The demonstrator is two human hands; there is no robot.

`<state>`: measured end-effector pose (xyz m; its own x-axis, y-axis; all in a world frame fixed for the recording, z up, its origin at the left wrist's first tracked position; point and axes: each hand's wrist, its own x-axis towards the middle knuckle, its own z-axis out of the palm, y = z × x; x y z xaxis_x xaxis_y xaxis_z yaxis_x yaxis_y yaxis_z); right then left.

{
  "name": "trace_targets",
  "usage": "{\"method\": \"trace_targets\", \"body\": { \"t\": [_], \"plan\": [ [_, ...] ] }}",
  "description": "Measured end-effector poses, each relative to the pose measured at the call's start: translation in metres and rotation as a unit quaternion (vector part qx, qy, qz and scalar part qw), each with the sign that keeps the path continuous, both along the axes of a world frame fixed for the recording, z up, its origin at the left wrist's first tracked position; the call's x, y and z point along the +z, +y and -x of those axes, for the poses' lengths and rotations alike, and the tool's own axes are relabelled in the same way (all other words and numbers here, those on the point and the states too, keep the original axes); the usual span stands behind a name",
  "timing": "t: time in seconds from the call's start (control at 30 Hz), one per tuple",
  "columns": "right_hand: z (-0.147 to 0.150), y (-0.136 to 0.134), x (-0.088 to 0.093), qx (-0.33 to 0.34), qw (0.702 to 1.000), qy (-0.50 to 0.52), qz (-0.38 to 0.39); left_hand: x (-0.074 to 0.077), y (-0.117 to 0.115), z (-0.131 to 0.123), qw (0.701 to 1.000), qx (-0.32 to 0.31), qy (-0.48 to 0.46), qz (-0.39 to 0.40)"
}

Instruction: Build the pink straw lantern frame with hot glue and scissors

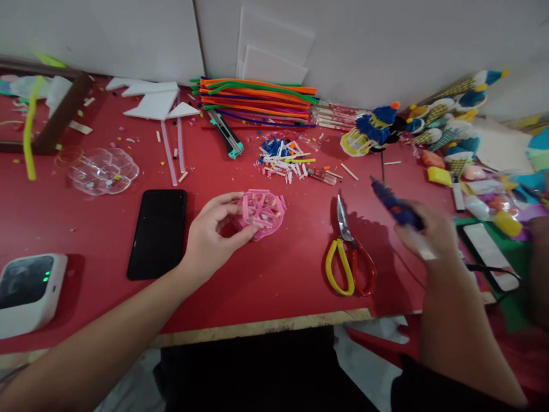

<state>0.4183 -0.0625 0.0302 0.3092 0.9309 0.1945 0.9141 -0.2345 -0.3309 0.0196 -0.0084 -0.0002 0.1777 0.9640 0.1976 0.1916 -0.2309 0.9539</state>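
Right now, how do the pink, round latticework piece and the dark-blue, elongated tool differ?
The pink latticework piece is round and openwork; the blue tool is longer and tapered. The piece shows clearly; the tool is blurred. Both are held: piece in left grip, tool in right grip.

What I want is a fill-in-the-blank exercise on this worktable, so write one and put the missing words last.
The left hand holds a round craft piece coloured ____.
The scissors have one red handle and one ____ handle.
The blue tool is in the ____ hand.
The tabletop is coloured ____.

Missing words: pink; yellow; right; red.
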Motion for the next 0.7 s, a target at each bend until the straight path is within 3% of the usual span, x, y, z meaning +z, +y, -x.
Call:
{"method": "trace_targets", "body": {
  "t": [0.1,0.17,0.23,0.33,0.47,0.7],
  "plan": [
    [0.026,0.007,0.010,-0.031,0.992,0.078,-0.096,0.000,0.000,0.000,1.000,-0.004,0.002,0.006],
    [0.052,0.012,0.022,0.034,0.965,0.215,-0.145,-0.001,0.000,0.001,1.000,-0.004,0.001,0.006],
    [0.079,0.017,0.035,0.143,0.944,0.274,-0.114,-0.002,0.001,0.001,1.000,-0.008,-0.004,0.004],
    [0.112,0.028,0.052,0.230,0.928,0.294,-0.008,-0.003,0.001,0.001,1.000,-0.020,-0.015,0.005],
    [0.136,0.045,0.058,0.254,0.917,0.305,0.041,-0.002,0.001,0.001,1.000,-0.024,-0.016,0.006],
    [0.149,0.059,0.047,0.296,0.912,0.270,0.087,-0.002,-0.001,0.000,1.000,-0.019,-0.013,0.001]
  ]
}}
